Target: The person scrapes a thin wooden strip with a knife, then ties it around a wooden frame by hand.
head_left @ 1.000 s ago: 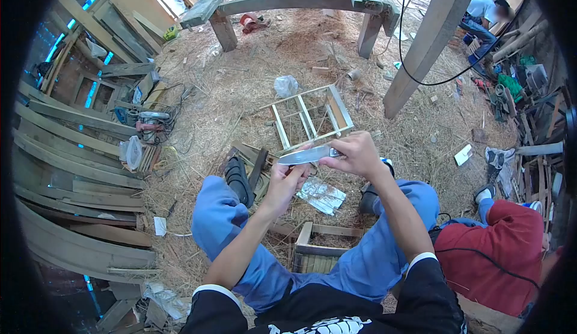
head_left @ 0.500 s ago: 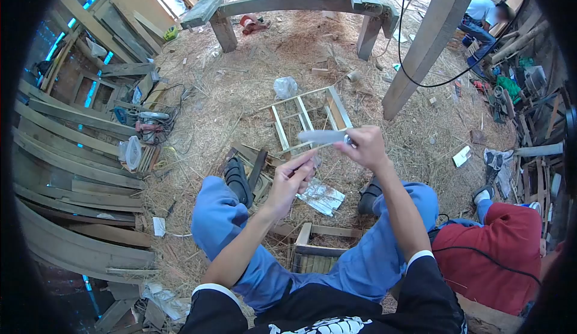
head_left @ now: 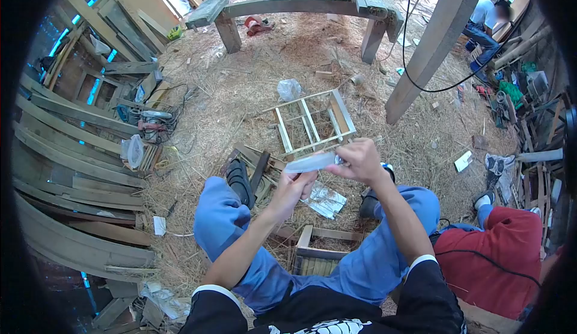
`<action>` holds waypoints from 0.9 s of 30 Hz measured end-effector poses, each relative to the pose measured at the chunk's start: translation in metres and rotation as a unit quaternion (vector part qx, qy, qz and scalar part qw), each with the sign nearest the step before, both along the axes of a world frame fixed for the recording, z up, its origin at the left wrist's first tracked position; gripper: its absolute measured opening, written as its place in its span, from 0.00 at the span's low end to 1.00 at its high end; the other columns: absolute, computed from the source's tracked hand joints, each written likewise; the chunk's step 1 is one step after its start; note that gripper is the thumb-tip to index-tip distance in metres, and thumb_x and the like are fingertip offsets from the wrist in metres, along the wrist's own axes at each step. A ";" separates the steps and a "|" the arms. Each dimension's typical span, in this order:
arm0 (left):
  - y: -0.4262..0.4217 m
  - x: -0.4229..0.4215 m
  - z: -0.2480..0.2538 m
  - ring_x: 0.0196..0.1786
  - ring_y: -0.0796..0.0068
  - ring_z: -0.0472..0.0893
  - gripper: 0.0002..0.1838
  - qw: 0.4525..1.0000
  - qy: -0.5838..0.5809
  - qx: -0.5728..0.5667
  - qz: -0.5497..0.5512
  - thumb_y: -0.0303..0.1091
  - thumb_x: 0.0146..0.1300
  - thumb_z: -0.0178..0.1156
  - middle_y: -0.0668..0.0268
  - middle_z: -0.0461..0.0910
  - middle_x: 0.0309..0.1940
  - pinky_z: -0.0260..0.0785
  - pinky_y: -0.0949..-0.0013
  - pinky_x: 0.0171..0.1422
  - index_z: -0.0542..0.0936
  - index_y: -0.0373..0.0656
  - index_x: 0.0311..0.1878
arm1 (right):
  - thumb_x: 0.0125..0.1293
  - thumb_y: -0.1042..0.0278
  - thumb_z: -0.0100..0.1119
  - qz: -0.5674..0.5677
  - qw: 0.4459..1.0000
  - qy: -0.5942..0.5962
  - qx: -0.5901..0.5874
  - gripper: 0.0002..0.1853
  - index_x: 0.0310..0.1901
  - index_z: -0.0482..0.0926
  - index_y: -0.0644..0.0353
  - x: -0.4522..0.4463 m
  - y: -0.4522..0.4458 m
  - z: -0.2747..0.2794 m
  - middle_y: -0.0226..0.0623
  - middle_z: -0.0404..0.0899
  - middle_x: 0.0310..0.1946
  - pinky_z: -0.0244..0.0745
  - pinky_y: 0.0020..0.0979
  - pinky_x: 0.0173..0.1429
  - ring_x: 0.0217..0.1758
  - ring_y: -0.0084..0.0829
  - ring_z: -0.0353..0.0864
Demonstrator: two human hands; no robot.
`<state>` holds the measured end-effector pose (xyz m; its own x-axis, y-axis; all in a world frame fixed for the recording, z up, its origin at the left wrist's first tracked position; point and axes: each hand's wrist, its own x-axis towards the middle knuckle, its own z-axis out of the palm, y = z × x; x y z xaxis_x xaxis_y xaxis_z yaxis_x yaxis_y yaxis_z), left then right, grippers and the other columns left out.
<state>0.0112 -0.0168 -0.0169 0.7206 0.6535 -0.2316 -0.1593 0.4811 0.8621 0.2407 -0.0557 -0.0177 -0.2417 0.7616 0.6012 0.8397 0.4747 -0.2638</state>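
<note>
My right hand (head_left: 359, 160) is closed around the handle of a knife (head_left: 308, 163), whose broad pale blade points left, somewhat blurred. The blade lies across the top of my left hand (head_left: 293, 191), close to the fingertips. Those fingers are pinched together on a thin wooden stick, mostly hidden behind the blade now. Past the hands, a small wooden frame (head_left: 308, 118) with crossbars lies on the ground. Between my legs stands a wooden box-like piece (head_left: 324, 253) with a slatted inside.
Wood shavings cover the ground. Curved boards (head_left: 78, 181) are stacked at left near a red power tool (head_left: 153, 124). A post (head_left: 442, 45) and hanging cable stand ahead right, a bench (head_left: 300, 6) farther ahead. A person in red trousers (head_left: 493, 262) sits close right; another person (head_left: 482, 30) sits farther back.
The knife has come down and left, from above the stick to over my left hand, its blade now tilted. My left hand has shifted slightly down. The view has moved a little.
</note>
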 end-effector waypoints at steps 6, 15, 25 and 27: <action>-0.002 0.003 0.001 0.22 0.89 0.57 0.18 0.999 0.019 0.030 0.003 0.36 0.78 0.54 0.81 0.60 0.23 0.48 0.78 0.25 0.77 0.43 0.66 | 0.59 0.40 0.70 -0.045 0.998 -0.009 0.041 0.27 0.18 0.71 0.51 0.020 0.003 -0.003 0.29 0.70 0.11 0.67 0.34 0.23 0.13 0.32 0.73; -0.005 0.001 -0.005 0.23 0.92 0.59 0.23 1.000 0.004 0.027 -0.015 0.34 0.76 0.58 0.81 0.67 0.27 0.51 0.80 0.25 0.73 0.44 0.72 | 0.57 0.38 0.71 -0.032 0.998 -0.011 0.044 0.26 0.19 0.74 0.51 0.015 -0.001 0.001 0.30 0.71 0.11 0.67 0.35 0.23 0.14 0.32 0.74; -0.011 0.001 -0.009 0.23 0.93 0.59 0.20 0.998 0.026 0.055 -0.014 0.35 0.76 0.57 0.81 0.69 0.28 0.50 0.81 0.25 0.76 0.43 0.69 | 0.58 0.40 0.69 -0.040 0.998 0.019 0.037 0.27 0.19 0.72 0.55 0.020 -0.003 0.001 0.32 0.65 0.10 0.63 0.38 0.23 0.14 0.36 0.71; -0.012 0.003 0.007 0.23 0.93 0.59 0.18 0.998 0.027 0.050 -0.007 0.35 0.76 0.57 0.81 0.70 0.29 0.50 0.81 0.25 0.78 0.40 0.65 | 0.58 0.40 0.69 -0.099 0.992 0.057 0.044 0.28 0.18 0.71 0.55 0.038 0.002 0.001 0.32 0.65 0.10 0.63 0.38 0.23 0.14 0.36 0.70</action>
<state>0.0140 -0.0284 -0.0098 0.7184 0.6649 -0.2044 -0.1051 0.3941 0.9130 0.2786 -0.0536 -0.0163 -0.0191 0.7311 0.6820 0.8860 0.3285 -0.3273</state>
